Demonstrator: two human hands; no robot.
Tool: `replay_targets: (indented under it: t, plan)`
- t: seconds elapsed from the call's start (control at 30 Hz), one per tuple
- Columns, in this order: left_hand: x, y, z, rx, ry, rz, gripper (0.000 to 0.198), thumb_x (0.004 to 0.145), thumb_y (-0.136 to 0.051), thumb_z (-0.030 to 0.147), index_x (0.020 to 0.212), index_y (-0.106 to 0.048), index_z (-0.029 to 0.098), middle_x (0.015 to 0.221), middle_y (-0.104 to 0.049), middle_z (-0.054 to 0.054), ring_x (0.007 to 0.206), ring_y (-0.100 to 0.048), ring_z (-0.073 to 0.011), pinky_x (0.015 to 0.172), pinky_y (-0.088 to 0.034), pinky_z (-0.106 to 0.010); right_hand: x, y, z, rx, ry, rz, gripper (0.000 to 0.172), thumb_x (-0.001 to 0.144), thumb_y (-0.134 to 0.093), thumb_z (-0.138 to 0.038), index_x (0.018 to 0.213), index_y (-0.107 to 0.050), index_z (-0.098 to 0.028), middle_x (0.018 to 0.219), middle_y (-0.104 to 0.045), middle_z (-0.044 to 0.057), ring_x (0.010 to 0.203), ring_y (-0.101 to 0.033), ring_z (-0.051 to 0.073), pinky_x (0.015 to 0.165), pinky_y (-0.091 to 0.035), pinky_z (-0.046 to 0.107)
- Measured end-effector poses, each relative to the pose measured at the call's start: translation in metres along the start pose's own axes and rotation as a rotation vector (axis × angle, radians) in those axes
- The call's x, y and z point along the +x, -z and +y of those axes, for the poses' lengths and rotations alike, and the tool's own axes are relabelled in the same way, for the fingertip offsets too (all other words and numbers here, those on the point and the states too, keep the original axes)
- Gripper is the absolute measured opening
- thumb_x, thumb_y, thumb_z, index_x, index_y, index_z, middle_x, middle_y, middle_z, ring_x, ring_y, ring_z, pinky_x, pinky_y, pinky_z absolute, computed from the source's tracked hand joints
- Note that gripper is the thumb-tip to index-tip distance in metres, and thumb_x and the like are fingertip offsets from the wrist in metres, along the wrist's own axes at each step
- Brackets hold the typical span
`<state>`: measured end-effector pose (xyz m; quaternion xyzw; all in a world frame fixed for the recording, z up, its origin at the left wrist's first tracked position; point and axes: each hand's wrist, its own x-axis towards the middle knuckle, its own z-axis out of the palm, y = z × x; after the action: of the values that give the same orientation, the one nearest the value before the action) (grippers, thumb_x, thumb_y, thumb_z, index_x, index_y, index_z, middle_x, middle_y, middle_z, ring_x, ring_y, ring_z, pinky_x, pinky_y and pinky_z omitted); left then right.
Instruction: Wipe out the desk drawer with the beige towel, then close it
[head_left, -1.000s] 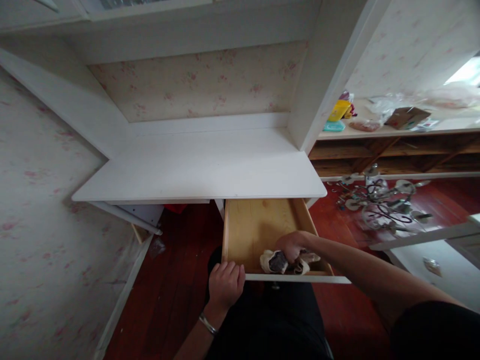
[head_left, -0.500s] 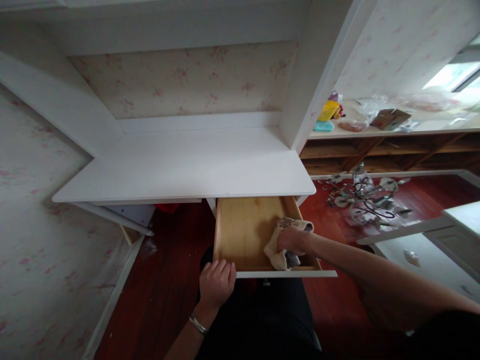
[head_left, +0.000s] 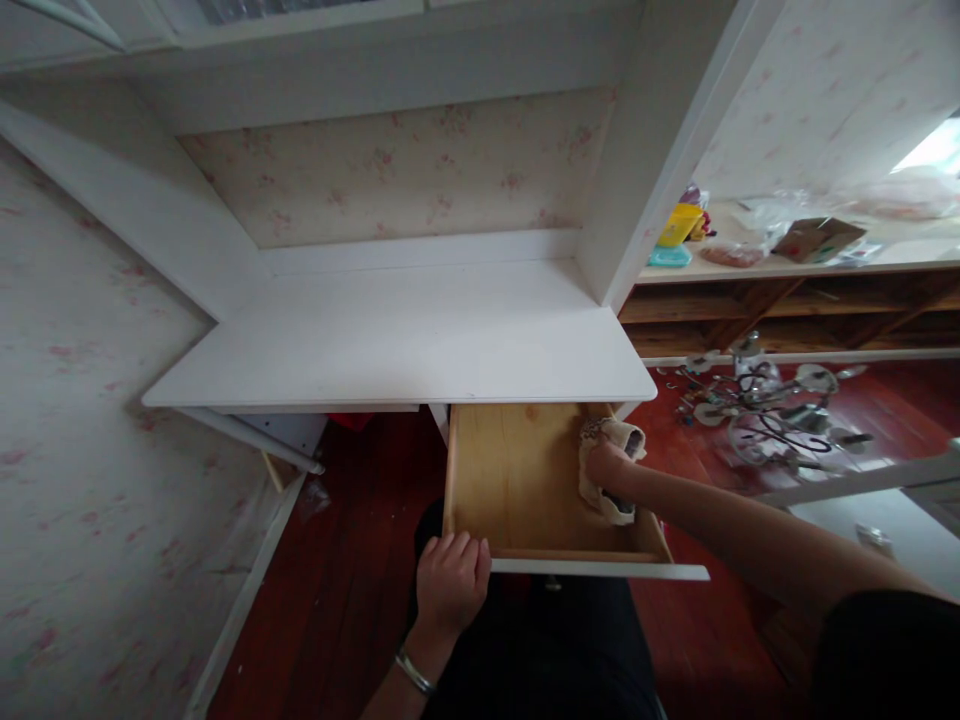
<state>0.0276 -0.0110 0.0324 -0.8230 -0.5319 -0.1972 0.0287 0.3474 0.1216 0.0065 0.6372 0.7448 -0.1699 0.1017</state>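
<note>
A pale wooden drawer [head_left: 510, 480] stands pulled out from under a white desk top [head_left: 405, 335]. My left hand [head_left: 451, 583] is curled over the drawer's front left corner, a metal bangle on its wrist. My right hand [head_left: 604, 467] is closed on a beige cloth [head_left: 611, 440] and presses it against the drawer's right inner wall, near the back. Part of the cloth hangs below my fingers.
Flowered wallpaper covers the walls on the left and behind the desk. To the right a wooden shelf [head_left: 787, 265] carries a cardboard box [head_left: 814, 238], a yellow item and plastic bags. A chandelier [head_left: 765, 405] lies on the red wooden floor.
My right hand has carried the cloth from the drawer's front right corner along the right wall toward the back. My left hand has stayed on the front edge.
</note>
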Motion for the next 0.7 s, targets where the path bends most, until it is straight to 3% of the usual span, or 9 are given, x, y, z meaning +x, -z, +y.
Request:
replay_targets:
  t: [0.13, 0.3, 0.53, 0.7]
  plan:
    - [0.000, 0.001, 0.001, 0.007, 0.013, 0.008, 0.026, 0.091, -0.049, 0.021, 0.065, -0.054, 0.021, 0.064, -0.055, -0.001, 0.067, -0.051, -0.0179, 0.065, -0.030, -0.036, 0.028, 0.013, 0.001, -0.149, -0.013, 0.003, 0.022, 0.070, -0.058, -0.014, 0.086, -0.072, -0.009, 0.097, -0.069, 0.024, 0.112, -0.055, 0.038, 0.105, -0.018, 0.063]
    - [0.001, -0.001, 0.001, 0.014, 0.017, 0.026, 0.025, 0.091, -0.049, 0.021, 0.066, -0.055, 0.021, 0.064, -0.056, -0.002, 0.068, -0.052, -0.0176, 0.066, -0.030, -0.036, 0.040, 0.020, 0.004, -0.253, -0.063, 0.077, 0.038, 0.076, -0.050, -0.015, 0.107, -0.068, -0.001, 0.117, -0.060, 0.032, 0.120, -0.046, 0.044, 0.097, -0.025, 0.067]
    - [0.001, -0.003, 0.000, 0.027, 0.008, 0.042, 0.028, 0.091, -0.048, 0.023, 0.064, -0.055, 0.021, 0.063, -0.057, -0.002, 0.067, -0.052, -0.0172, 0.065, -0.030, -0.035, 0.035, 0.022, 0.000, -0.289, -0.100, 0.140, 0.044, 0.076, -0.045, -0.008, 0.115, -0.062, 0.004, 0.121, -0.055, 0.034, 0.122, -0.042, 0.046, 0.099, -0.022, 0.069]
    - [0.002, -0.001, 0.001, 0.026, 0.001, 0.068, 0.029, 0.091, -0.049, 0.022, 0.063, -0.054, 0.021, 0.061, -0.055, -0.002, 0.065, -0.051, -0.0167, 0.064, -0.029, -0.035, 0.011, 0.029, -0.005, -0.295, -0.113, 0.194, 0.042, 0.084, -0.035, -0.006, 0.114, -0.063, -0.005, 0.128, -0.052, 0.030, 0.127, -0.035, 0.045, 0.091, -0.030, 0.070]
